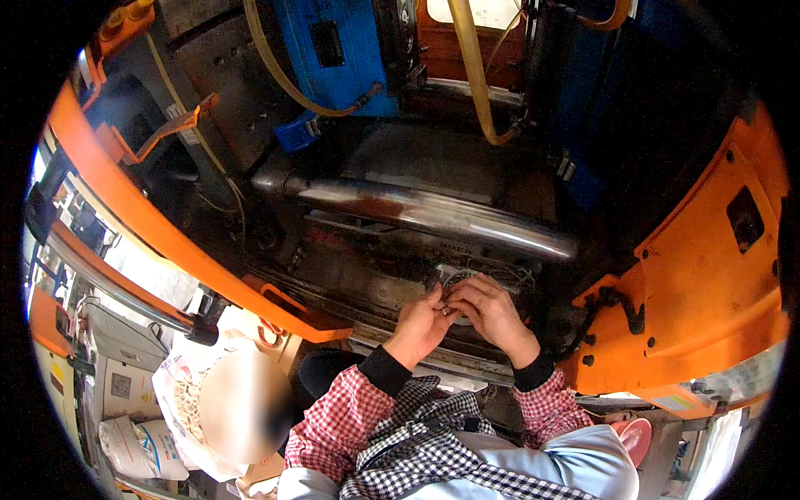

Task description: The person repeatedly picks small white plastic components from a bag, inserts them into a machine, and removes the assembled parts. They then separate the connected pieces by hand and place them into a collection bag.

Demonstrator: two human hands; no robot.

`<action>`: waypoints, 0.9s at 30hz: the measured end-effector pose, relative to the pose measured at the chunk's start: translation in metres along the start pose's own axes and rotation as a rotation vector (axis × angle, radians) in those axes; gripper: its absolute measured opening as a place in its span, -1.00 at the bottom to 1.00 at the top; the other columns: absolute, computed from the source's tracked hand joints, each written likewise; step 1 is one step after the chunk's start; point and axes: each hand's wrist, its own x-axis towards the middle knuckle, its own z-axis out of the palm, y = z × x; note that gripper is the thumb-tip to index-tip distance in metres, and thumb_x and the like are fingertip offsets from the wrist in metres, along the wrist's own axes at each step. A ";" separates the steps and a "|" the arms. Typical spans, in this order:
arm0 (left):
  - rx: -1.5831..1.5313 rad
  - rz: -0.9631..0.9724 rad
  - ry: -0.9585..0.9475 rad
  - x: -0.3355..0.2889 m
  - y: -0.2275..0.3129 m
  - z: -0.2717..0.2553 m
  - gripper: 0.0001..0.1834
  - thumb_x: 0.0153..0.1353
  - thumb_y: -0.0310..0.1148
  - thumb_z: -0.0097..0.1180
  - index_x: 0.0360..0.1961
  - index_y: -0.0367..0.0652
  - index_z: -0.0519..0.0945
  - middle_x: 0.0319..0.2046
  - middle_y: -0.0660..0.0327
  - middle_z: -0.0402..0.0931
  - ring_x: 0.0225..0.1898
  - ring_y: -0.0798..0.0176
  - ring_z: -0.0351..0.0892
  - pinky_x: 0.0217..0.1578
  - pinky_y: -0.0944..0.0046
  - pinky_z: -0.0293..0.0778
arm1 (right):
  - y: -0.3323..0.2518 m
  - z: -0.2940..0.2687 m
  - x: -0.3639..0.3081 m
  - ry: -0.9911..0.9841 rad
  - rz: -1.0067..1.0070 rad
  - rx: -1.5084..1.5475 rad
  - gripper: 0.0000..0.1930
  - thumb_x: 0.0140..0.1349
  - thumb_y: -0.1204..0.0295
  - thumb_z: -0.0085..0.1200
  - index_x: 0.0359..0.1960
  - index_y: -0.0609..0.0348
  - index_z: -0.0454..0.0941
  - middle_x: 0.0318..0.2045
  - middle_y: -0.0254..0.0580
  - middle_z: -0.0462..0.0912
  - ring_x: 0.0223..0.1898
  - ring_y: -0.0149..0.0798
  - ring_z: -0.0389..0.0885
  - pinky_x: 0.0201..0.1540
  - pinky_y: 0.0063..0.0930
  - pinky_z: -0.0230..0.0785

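Observation:
Both my hands meet in front of me over the lower part of an injection-type machine. My left hand (419,327) is closed, thumb and fingertips pinched together. My right hand (493,313) curls inward, its fingertips touching those of my left. Whatever sits between the fingers is too small and too covered to name. Just beyond the fingertips, a pale grey, rounded thing (451,272) shows in part behind my right hand. Red checked sleeves with black cuffs cover both forearms.
A shiny metal bar (417,212) crosses beyond my hands. Orange machine panels stand at left (179,237) and right (708,283). Yellowish hoses (472,71) hang from above, near a blue block (333,58). At lower left is a white bag (177,392) with beige pieces; a pink stool (635,440) is at lower right.

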 end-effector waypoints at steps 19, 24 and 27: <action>0.230 0.143 -0.136 -0.031 0.035 0.012 -0.64 0.16 -0.67 -0.14 0.01 -0.59 0.31 0.02 -0.15 0.33 0.15 -0.04 0.29 0.24 0.20 0.17 | 0.004 -0.001 0.084 0.415 0.328 0.504 -0.87 0.18 0.57 0.03 -0.31 0.43 0.53 -0.41 -0.14 0.62 -0.33 -0.36 0.63 -0.25 -0.58 0.44; 0.329 0.274 -0.067 -0.039 0.058 0.015 -0.70 0.24 -0.55 -0.08 -0.04 -0.51 0.40 -0.07 -0.06 0.43 -0.01 0.11 0.45 0.09 0.29 0.37 | 0.046 0.003 0.214 0.624 0.273 0.519 -0.81 0.18 0.59 -0.02 -0.23 0.49 0.53 -0.39 -0.06 0.64 -0.29 -0.30 0.64 -0.23 -0.52 0.44; 0.358 0.296 -0.104 -0.042 0.063 0.016 -0.69 0.25 -0.49 -0.05 -0.03 -0.47 0.41 -0.09 -0.03 0.46 -0.03 0.14 0.47 0.07 0.28 0.38 | 0.098 -0.008 0.280 0.705 0.336 0.380 -0.81 0.17 0.58 -0.01 -0.24 0.44 0.56 -0.37 -0.04 0.64 -0.30 -0.30 0.64 -0.23 -0.49 0.44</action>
